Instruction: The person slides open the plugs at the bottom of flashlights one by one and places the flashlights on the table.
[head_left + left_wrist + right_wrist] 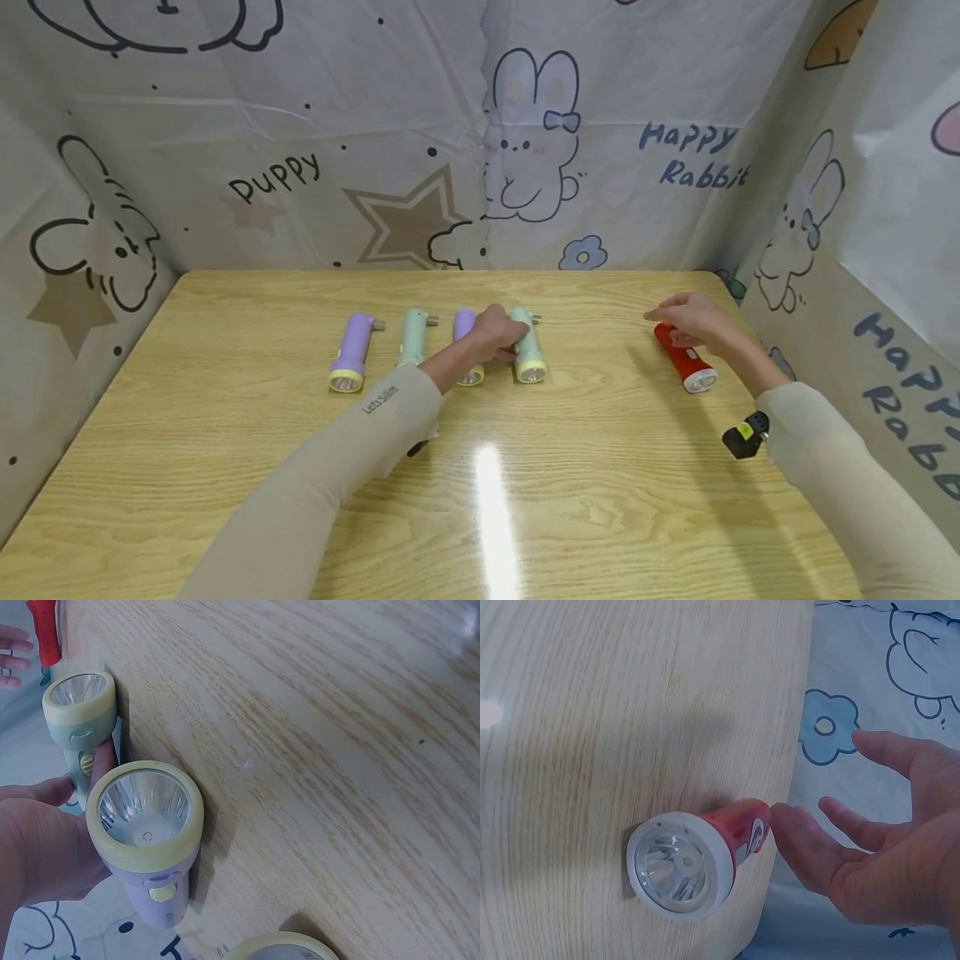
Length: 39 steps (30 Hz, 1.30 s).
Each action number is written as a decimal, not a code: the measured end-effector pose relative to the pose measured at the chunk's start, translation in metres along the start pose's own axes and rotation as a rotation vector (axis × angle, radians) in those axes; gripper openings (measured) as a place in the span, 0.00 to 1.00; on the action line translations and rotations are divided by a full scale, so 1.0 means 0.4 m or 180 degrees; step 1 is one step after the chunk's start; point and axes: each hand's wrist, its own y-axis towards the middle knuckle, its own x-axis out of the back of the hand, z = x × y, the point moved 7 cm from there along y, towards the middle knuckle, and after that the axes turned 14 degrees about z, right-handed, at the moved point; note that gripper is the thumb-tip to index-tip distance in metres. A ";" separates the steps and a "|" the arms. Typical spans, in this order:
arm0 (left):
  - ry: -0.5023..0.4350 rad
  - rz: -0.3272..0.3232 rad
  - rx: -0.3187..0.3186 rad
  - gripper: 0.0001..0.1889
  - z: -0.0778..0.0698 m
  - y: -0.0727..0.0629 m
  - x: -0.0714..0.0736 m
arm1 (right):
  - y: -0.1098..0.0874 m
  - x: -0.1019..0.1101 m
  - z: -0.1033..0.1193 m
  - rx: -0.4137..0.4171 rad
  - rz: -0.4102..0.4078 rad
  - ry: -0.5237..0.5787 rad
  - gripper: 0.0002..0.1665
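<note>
My left hand (pixel 495 332) pinches the body of a mint-green flashlight (pixel 531 358) with a cream head, which lies on the table. In the left wrist view, fingers show on both sides of that green flashlight (pixel 80 720). Just left of it lies a purple flashlight (pixel 146 870), partly hidden behind the hand in the head view. My right hand (pixel 693 321) hovers at a red flashlight (pixel 686 358) with a white head. Its fingers are spread and loosely bent in the right wrist view, close to the red body (pixel 739 825); whether they touch it I cannot tell.
Farther left lie another purple flashlight (pixel 352 350) and another mint-green flashlight (pixel 414 333), the latter partly covered by the left forearm. Plug prongs (pixel 432 320) stick out at their back ends. Printed cloth walls (pixel 405 100) enclose the wooden table (pixel 600 467) at the back and sides.
</note>
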 end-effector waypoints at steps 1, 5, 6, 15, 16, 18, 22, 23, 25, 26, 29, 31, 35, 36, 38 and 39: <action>-0.0008 0.0002 -0.0001 0.20 0.000 -0.001 0.000 | 0.000 0.002 -0.003 -0.0020 -0.0001 -0.0009 0.40; 0.0016 -0.0022 0.0028 0.20 0.000 -0.002 0.000 | -0.001 0.013 -0.013 -0.0011 -0.0055 -0.0075 0.42; 0.0030 -0.0030 0.0042 0.20 0.000 -0.001 0.000 | -0.002 0.016 -0.015 -0.0003 -0.0070 -0.0101 0.43; 0.0015 -0.0054 0.0070 0.19 0.002 0.006 0.001 | -0.004 0.040 -0.048 -0.0089 -0.0203 -0.0206 0.42; 0.0020 -0.0053 0.0068 0.19 0.002 0.006 0.001 | -0.002 0.042 -0.055 -0.0122 -0.0200 -0.0180 0.42; 0.0027 -0.0051 0.0061 0.19 0.002 0.006 0.001 | 0.000 0.046 -0.069 -0.0214 -0.0183 -0.0144 0.42; 0.0022 -0.0042 0.0056 0.20 0.002 0.007 0.000 | 0.002 0.050 -0.088 -0.0300 -0.0116 -0.0062 0.41; 0.0014 -0.0038 0.0052 0.20 0.003 0.006 0.000 | 0.002 0.051 -0.091 -0.0312 -0.0103 -0.0066 0.41; 0.0001 -0.0032 0.0046 0.20 0.002 0.005 0.000 | 0.002 0.050 -0.094 -0.0318 -0.0073 -0.0073 0.40; -0.0008 -0.0028 0.0036 0.20 0.002 0.005 0.000 | 0.003 0.050 -0.096 -0.0320 -0.0075 -0.0072 0.40; -0.0014 -0.0027 0.0024 0.19 0.001 0.003 -0.001 | 0.004 0.047 -0.098 -0.0326 -0.0061 -0.0106 0.40; -0.0018 -0.0038 0.0024 0.19 0.001 0.002 0.000 | 0.005 0.045 -0.099 -0.0340 -0.0060 -0.0129 0.41; -0.0034 -0.0041 0.0030 0.18 0.003 0.002 0.001 | 0.012 0.043 -0.111 -0.0366 0.0013 -0.0189 0.38; -0.0041 -0.0036 0.0029 0.18 0.004 0.003 0.001 | 0.014 0.044 -0.115 -0.0360 0.0032 -0.0187 0.37; -0.0051 -0.0030 0.0026 0.18 0.004 0.004 0.001 | 0.020 0.046 -0.125 -0.0346 0.0084 -0.0159 0.36; -0.0050 -0.0029 0.0026 0.18 0.004 0.005 0.001 | 0.022 0.047 -0.130 -0.0350 0.0116 -0.0142 0.35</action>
